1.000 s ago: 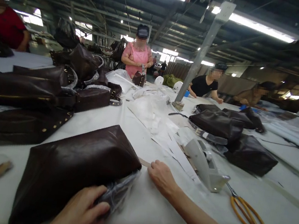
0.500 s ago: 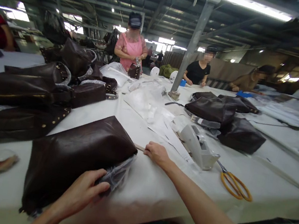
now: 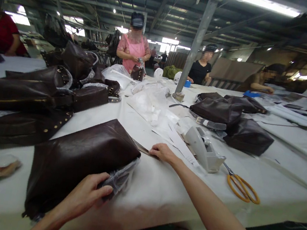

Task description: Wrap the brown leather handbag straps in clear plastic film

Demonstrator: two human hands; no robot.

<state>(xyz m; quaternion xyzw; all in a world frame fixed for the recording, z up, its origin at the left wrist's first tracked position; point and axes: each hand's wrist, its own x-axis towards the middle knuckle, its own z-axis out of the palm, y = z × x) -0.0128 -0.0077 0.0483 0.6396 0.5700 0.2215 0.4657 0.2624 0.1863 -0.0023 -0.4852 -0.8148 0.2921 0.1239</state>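
A dark brown leather bag (image 3: 78, 157) lies on the white table (image 3: 158, 194) in front of me, with clear plastic stuffing (image 3: 121, 176) bulging from its right end. My left hand (image 3: 85, 194) is closed on that plastic at the bag's near corner. My right hand (image 3: 163, 152) reaches across to the right of the bag, its fingers pressed on a thin tan strip (image 3: 139, 146) lying on the table. A white tape dispenser (image 3: 205, 150) stands just beyond my right hand.
Orange-handled scissors (image 3: 243, 187) lie right of the dispenser. Several more dark bags are heaped at the left (image 3: 23, 101) and at centre right (image 3: 229, 120). White paper sheets (image 3: 156, 115) cover the middle. A metal post (image 3: 196, 43) rises from the table. Other people work on the far side.
The view has tilted up and back, showing the table's near edge. My right hand has shifted slightly left along the strip. My left hand keeps its hold on the plastic.
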